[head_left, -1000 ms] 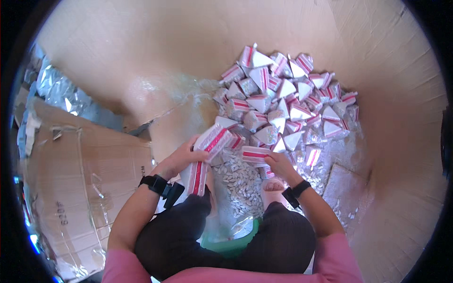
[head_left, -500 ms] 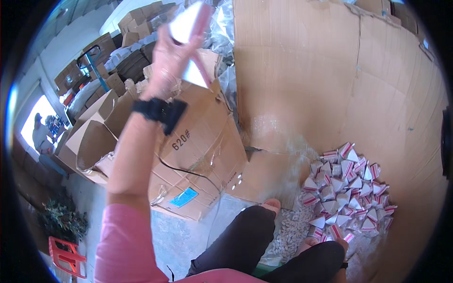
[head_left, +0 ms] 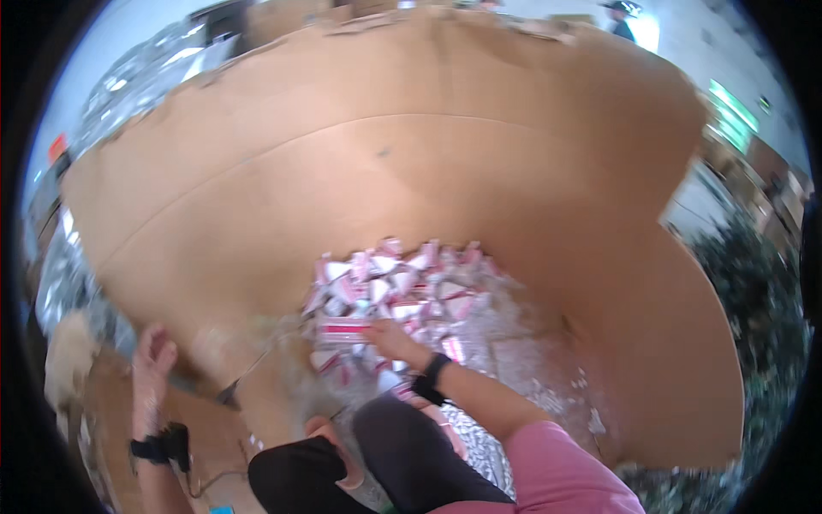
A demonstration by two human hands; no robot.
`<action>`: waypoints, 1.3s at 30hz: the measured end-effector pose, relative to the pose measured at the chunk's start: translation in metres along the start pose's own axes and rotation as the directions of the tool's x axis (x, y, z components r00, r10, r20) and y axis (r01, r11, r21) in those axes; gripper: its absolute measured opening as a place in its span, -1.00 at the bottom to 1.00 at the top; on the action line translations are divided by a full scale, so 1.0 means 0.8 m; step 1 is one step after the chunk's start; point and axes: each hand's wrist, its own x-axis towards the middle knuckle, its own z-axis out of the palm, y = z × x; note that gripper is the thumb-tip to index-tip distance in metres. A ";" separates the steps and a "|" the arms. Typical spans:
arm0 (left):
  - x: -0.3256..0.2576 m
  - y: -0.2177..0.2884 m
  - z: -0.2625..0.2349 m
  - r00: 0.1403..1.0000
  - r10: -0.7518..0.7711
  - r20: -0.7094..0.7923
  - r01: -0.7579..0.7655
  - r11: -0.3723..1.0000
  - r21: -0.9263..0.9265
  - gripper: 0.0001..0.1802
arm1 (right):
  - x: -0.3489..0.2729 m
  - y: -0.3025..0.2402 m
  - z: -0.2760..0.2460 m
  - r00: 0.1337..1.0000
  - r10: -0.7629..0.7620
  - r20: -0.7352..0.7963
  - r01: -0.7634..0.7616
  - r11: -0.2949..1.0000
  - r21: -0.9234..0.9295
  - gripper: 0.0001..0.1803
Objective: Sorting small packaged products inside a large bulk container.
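Head view: inside a tall, curved brown cardboard wall [head_left: 411, 163], listed by position.

Item: white-and-pink block with a red stripe along its side [head_left: 341, 331], seemingly in clear wrap. Located over the near left part of the pile. Whether its underside touches the pieces below cannot be told.

Right hand [head_left: 394, 340]: fingers closed about the block's right end, the rest of it projecting leftward. Gripping one end presumably suits the sideways reach of the forearm and leaves most of the striped side uncovered.

Left hand [head_left: 154, 358]: raised, fingers parted and loosely curled, nothing seen in it; blurred. Positioned above the brown cardboard carton [head_left: 116, 411] at lower left, well apart from the pile; contact with the carton cannot be told.

Lot: heap of white, pink and red-striped wedges [head_left: 385, 287], loose and facing many ways, on the floor [head_left: 524, 353] toward its far edge, near the foot of the wall. The wall likely serves to keep the heap from spreading; the jumble suggests tipping rather than stacking.

Accessories: black band [head_left: 435, 368] on the right wrist, another on the left; black trousers [head_left: 385, 441], knees on the near side of the heap, which seems to put it within easy reach.

Surroundings: dark green foliage [head_left: 753, 291] beyond the wall's right edge; silvery plastic sheeting [head_left: 137, 81] beyond its upper left.
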 end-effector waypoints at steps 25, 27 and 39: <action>0.050 0.014 0.268 0.869 -0.145 0.473 0.476 0.507 -0.719 -0.70 | -0.018 -0.120 -0.003 0.939 -0.290 0.187 0.234 0.934 0.271 -0.74; 0.055 0.012 0.284 0.843 -0.169 0.511 0.531 0.411 -0.741 -0.63 | -0.017 -0.110 -0.025 0.968 -0.076 0.237 -0.015 0.932 0.361 -0.86; 0.062 -0.050 0.282 0.830 -0.354 0.432 0.557 0.475 -0.681 -0.66 | -0.067 0.210 -0.137 0.825 0.547 0.143 -0.263 0.596 -0.759 -0.46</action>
